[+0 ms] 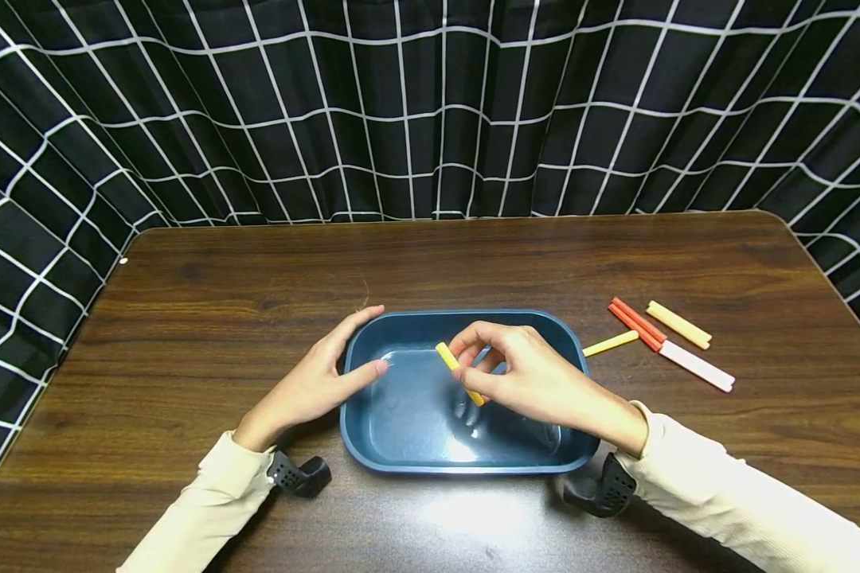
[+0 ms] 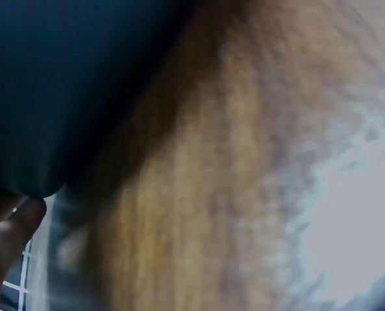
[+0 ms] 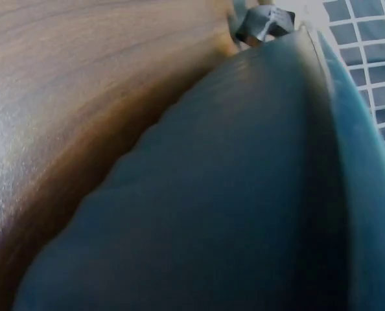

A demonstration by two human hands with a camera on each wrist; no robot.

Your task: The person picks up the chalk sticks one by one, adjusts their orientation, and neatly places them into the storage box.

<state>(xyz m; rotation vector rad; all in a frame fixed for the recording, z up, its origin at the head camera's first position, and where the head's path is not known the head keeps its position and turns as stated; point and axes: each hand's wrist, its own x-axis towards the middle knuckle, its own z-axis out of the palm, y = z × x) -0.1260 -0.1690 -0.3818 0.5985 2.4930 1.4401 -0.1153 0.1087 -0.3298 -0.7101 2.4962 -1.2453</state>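
A blue plastic basin (image 1: pixel 416 446) stands on the table in the head view. My left hand (image 1: pixel 322 374) grips its left end, the thumb over the rim and the fingers along the outside. Above the inside of the basin, my right hand (image 1: pixel 523 370) pinches a yellow chalk stick (image 1: pixel 447 356) between thumb and fingers, the stick tilted. In the left wrist view, fingertips (image 2: pixel 25 223) touch the dark basin wall (image 2: pixel 56 84). The right wrist view holds mostly the basin's outer side (image 3: pixel 199 188); the right hand is out of sight there.
Right of the basin lie another yellow chalk stick (image 1: pixel 611 343), red sticks (image 1: pixel 634 322), whitish-pink sticks (image 1: pixel 697 366) and pale orange sticks (image 1: pixel 678 324). The brown wooden table (image 1: pixel 244 270) ends at a black curtain (image 1: pixel 430 119) with white grid lines.
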